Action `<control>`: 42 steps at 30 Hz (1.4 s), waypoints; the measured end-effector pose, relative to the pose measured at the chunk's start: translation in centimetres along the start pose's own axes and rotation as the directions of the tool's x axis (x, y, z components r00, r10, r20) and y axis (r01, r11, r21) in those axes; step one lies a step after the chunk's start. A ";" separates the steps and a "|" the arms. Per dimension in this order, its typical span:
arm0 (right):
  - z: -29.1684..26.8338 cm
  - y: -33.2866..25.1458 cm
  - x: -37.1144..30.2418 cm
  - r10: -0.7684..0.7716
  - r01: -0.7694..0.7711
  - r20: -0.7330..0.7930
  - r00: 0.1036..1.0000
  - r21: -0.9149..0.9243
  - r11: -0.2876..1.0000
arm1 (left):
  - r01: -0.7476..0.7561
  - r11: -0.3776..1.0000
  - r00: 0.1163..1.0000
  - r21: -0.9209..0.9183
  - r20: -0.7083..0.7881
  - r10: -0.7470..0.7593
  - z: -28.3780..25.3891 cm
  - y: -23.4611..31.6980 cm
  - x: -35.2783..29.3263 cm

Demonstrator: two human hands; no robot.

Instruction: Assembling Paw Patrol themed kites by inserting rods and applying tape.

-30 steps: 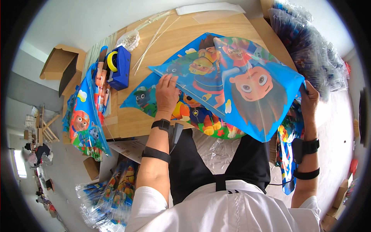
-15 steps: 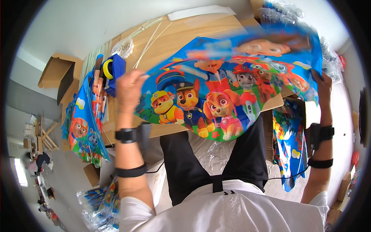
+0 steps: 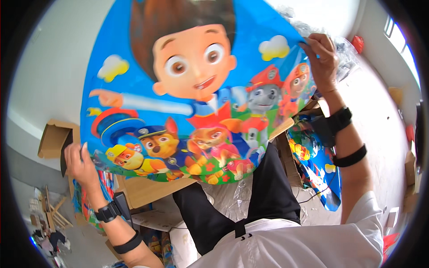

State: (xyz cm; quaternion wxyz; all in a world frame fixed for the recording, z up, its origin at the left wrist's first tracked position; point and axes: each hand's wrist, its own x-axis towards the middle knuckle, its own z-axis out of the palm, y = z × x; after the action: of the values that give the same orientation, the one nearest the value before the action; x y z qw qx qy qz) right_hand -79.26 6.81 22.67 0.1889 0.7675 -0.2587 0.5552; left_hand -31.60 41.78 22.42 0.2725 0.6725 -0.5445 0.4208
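Sheet [image 3: 196, 91]: raised above the tabletop's [image 3: 152, 191] near edge
Pointing: narrows away from the person [image 3: 272, 243], curved edge nearest
Long axis: cannot tell, far end cut off
Left hand [image 3: 81, 166]: at sheet's left edge; cannot tell whether gripping
Right hand [image 3: 323, 59]: pinching sheet's right corner

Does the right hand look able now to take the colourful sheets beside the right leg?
Probably not at once: the right hand is pinching the edge of the big blue sheet and would first have to let go. Otherwise the way looks free, as the colourful sheets are mostly uncovered.
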 end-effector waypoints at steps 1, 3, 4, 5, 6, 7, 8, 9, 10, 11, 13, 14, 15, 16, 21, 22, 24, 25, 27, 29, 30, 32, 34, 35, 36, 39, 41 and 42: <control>0.0 -1.1 -0.7 0.090 -0.091 0.009 0.996 0.111 0.990 | -0.024 0.999 0.999 0.029 -0.027 0.025 0.1 -0.3 -0.9; -0.2 -3.0 -2.8 0.057 -0.057 -0.001 0.998 0.116 0.992 | -0.002 0.996 0.999 0.088 -0.039 0.006 0.1 -0.7 -3.4; -0.2 -3.9 -4.4 0.015 -0.016 0.015 1.000 0.103 0.995 | -0.004 0.992 0.999 0.124 -0.045 0.010 0.1 -0.7 -5.0; -0.4 -4.8 -6.2 -0.034 0.033 0.008 0.999 0.093 0.995 | 0.015 0.987 1.000 0.157 -0.025 -0.011 -0.1 -0.5 -6.9; -0.9 -5.7 -8.4 -0.023 0.016 0.104 0.994 0.067 0.998 | -0.004 0.985 1.000 0.173 -0.004 0.004 -0.5 -0.4 -8.6; -1.6 -6.8 -10.8 -0.019 0.012 0.171 0.985 0.045 0.999 | 0.008 0.974 0.998 0.225 0.057 -0.021 -1.1 -0.3 -10.4; -2.3 -7.7 -13.0 0.004 -0.019 0.242 0.970 0.062 0.998 | -0.031 0.971 0.994 0.235 0.113 0.004 -1.6 -0.3 -12.0; -2.9 -8.5 -15.3 0.031 -0.057 0.310 0.950 0.076 0.995 | -0.038 0.970 0.988 0.241 0.153 0.001 -1.8 -0.2 -13.6; -3.5 -9.0 -17.5 0.013 -0.060 0.345 0.939 0.126 0.990 | 0.006 0.975 0.981 0.223 0.188 -0.049 -2.1 0.0 -15.3; -4.3 -9.3 -19.6 0.028 -0.117 0.443 0.896 0.175 0.978 | 0.050 0.976 0.969 0.211 0.227 -0.099 -2.2 0.3 -16.9; -4.8 -10.0 -22.9 0.069 -0.196 0.524 0.849 0.191 0.962 | 0.062 0.982 0.943 0.176 0.312 -0.115 -1.8 0.8 -19.7; -4.6 -10.1 -24.1 0.084 -0.225 0.524 0.848 0.212 0.951 | 0.071 0.985 0.922 0.158 0.365 -0.125 -1.5 0.9 -20.5; -4.7 -10.0 -25.1 0.080 -0.245 0.572 0.816 0.218 0.945 | 0.081 0.986 0.900 0.145 0.414 -0.134 -1.2 1.0 -21.3; -4.5 -10.1 -25.6 0.091 -0.264 0.612 0.786 0.198 0.944 | 0.097 0.983 0.867 0.157 0.473 -0.161 -0.9 0.9 -21.5; -4.0 -9.9 -27.3 0.118 -0.300 0.624 0.772 0.193 0.934 | 0.136 0.977 0.849 0.162 0.490 -0.199 0.3 1.3 -22.2; -3.9 -9.8 -27.5 0.167 -0.344 0.624 0.763 0.174 0.923 | 0.184 0.968 0.829 0.168 0.502 -0.245 0.5 1.5 -22.2; -3.3 -9.3 -27.8 0.226 -0.377 0.573 0.788 0.158 0.913 | 0.189 0.968 0.808 0.165 0.533 -0.249 0.7 1.8 -22.3; -3.2 -9.2 -28.0 0.227 -0.385 0.590 0.775 0.156 0.909 | 0.211 0.966 0.783 0.148 0.567 -0.258 0.9 1.9 -22.3; -3.0 -8.9 -28.1 0.309 -0.421 0.602 0.736 0.050 0.906 | 0.193 0.969 0.779 0.155 0.576 -0.248 1.1 2.1 -22.5; -2.8 -8.7 -27.9 0.301 -0.418 0.627 0.719 0.043 0.908 | 0.194 0.969 0.765 0.154 0.594 -0.247 1.2 2.0 -22.7; -2.8 -8.7 -27.8 0.272 -0.371 0.644 0.715 0.020 0.928 | 0.185 0.972 0.768 0.144 0.596 -0.235 1.3 1.9 -22.8; -2.6 -8.6 -27.5 0.240 -0.321 0.662 0.710 0.002 0.947 | 0.179 0.974 0.770 0.137 0.596 -0.226 1.3 1.8 -23.0; -2.2 -8.3 -27.2 0.089 -0.133 0.720 0.688 0.004 0.991 | 0.183 0.974 0.755 0.134 0.616 -0.227 1.4 1.6 -23.3; -2.1 -8.2 -27.1 0.079 -0.130 0.716 0.693 0.017 0.991 | 0.175 0.974 0.763 0.144 0.605 -0.226 1.5 1.5 -23.4; -1.8 -8.1 -27.0 -0.001 -0.092 0.741 0.671 0.084 0.992 | 0.163 0.978 0.771 0.128 0.602 -0.207 1.5 1.5 -23.4; -1.3 -7.7 -26.1 -0.128 -0.013 0.741 0.659 0.182 0.983 | 0.178 0.976 0.781 0.126 0.586 -0.217 1.5 1.3 -23.4; -1.1 -7.7 -24.9 -0.128 -0.028 0.673 0.728 0.216 0.976 | 0.205 0.967 0.785 0.149 0.566 -0.254 1.2 1.0 -23.0; -0.9 -7.6 -23.9 -0.108 -0.031 0.623 0.775 0.208 0.978 | 0.249 0.959 0.795 0.138 0.536 -0.284 1.1 0.7 -22.7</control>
State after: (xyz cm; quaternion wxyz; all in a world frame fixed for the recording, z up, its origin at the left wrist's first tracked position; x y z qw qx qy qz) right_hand -81.32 17.84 0.18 0.0223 0.9295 -0.2320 0.2858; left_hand -33.21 52.12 2.21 0.1402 0.8426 -0.4867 0.1831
